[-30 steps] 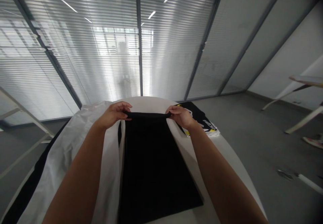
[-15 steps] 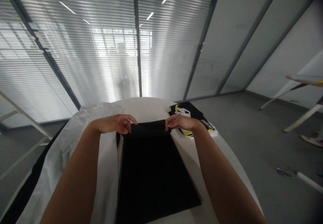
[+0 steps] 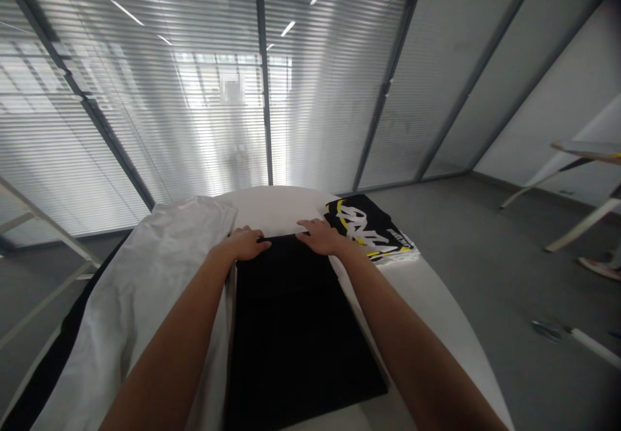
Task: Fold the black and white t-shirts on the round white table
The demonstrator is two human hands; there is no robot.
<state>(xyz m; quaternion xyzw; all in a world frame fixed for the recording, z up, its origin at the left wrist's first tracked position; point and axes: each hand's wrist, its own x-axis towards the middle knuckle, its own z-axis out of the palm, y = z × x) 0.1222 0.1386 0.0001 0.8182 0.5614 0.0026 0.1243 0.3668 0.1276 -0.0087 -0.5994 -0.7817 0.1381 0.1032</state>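
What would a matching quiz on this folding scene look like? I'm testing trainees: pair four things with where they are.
Things:
1. black cloth
2. white cloth
3. printed shirt
4. left hand

Places:
A. folded at the table's far right
B. draped over the table's left side
C. on the black cloth's far left corner
D. flat at the table's middle

Pairs: 1-D, 2-B, 3-A, 4-C

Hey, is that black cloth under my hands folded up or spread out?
Folded. The black cloth lies as a flat neat rectangle with straight edges on the white table, left hand and right hand flat on its far edge.
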